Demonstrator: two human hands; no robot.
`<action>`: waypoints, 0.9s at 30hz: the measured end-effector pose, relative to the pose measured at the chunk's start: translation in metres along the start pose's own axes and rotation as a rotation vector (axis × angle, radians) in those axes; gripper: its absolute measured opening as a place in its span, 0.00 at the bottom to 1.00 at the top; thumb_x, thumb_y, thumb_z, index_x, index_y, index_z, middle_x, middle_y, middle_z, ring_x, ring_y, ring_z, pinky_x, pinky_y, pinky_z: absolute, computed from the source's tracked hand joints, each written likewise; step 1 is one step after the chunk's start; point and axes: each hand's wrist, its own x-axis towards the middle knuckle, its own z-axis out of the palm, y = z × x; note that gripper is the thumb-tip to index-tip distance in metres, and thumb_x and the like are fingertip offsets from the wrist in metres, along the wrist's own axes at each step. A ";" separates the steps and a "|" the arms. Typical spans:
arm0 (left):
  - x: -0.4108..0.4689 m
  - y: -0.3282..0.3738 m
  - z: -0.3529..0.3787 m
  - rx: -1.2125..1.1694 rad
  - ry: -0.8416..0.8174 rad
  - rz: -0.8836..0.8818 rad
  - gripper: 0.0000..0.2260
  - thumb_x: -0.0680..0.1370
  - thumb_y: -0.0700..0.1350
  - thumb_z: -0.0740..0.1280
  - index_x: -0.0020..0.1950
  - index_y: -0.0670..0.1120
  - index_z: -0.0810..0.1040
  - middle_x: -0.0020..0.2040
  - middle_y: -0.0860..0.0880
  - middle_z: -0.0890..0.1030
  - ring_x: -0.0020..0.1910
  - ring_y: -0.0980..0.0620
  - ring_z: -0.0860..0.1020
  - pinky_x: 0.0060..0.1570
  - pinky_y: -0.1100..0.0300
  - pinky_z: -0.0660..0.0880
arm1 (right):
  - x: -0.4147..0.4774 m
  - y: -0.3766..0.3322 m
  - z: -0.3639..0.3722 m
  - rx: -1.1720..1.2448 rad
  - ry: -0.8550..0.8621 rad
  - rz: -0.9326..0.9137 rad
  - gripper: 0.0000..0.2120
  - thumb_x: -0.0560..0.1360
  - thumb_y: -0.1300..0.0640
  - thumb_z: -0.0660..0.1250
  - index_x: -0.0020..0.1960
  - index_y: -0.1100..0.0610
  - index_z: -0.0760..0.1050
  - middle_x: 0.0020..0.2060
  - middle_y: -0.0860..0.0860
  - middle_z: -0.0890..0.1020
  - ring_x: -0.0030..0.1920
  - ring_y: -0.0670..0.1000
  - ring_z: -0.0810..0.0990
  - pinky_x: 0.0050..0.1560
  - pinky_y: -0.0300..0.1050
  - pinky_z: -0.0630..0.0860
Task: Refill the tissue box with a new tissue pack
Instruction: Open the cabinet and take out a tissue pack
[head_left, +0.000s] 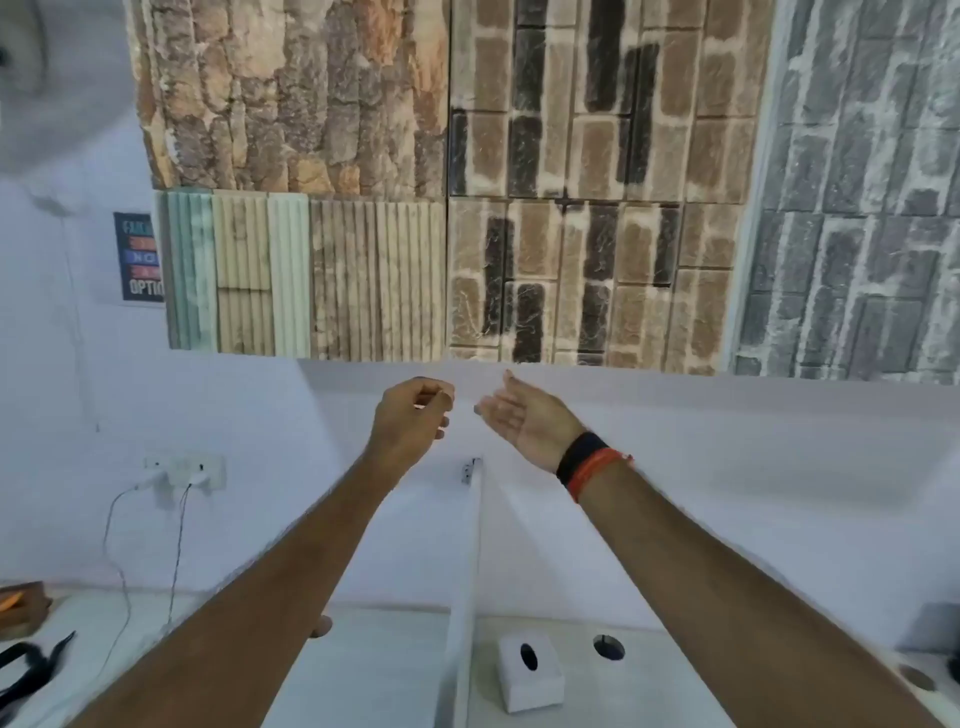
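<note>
Fingers curl loosely on the left hand (410, 415); the right hand (524, 418) is spread, both raised above the white desk (384, 670) and tissue box (530, 678).

A white wall (727, 493) carries stone and brick sample panels (447, 182) – below, a white desk (384, 670) with a divider (465, 597).

— How many hands are up?
— Two of mine: my left hand (413, 415) and my right hand (524, 418).
— Tissue boxes on the desk?
— One white tissue box (530, 678), near.
— Wristbands?
— Two on my right wrist, one black band (582, 460), one orange band (597, 470).
</note>
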 end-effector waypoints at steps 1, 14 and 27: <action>-0.001 -0.005 -0.007 -0.009 0.015 -0.026 0.06 0.79 0.42 0.67 0.52 0.42 0.83 0.45 0.45 0.84 0.38 0.50 0.82 0.40 0.57 0.81 | 0.010 0.001 0.008 0.068 0.000 0.010 0.26 0.79 0.54 0.69 0.69 0.68 0.68 0.66 0.64 0.75 0.64 0.60 0.79 0.57 0.47 0.80; 0.010 -0.029 -0.069 -0.073 0.029 -0.093 0.08 0.80 0.40 0.65 0.53 0.41 0.84 0.46 0.45 0.84 0.40 0.51 0.81 0.44 0.57 0.81 | 0.055 0.000 0.054 0.306 0.097 -0.077 0.15 0.80 0.55 0.68 0.66 0.50 0.73 0.69 0.59 0.70 0.59 0.58 0.79 0.61 0.52 0.76; -0.062 -0.004 -0.021 -0.232 -0.041 -0.098 0.06 0.79 0.42 0.68 0.50 0.44 0.84 0.41 0.48 0.85 0.37 0.52 0.80 0.41 0.57 0.79 | -0.082 0.018 0.022 0.296 -0.005 -0.265 0.13 0.72 0.43 0.73 0.47 0.52 0.79 0.33 0.50 0.75 0.30 0.49 0.68 0.36 0.43 0.67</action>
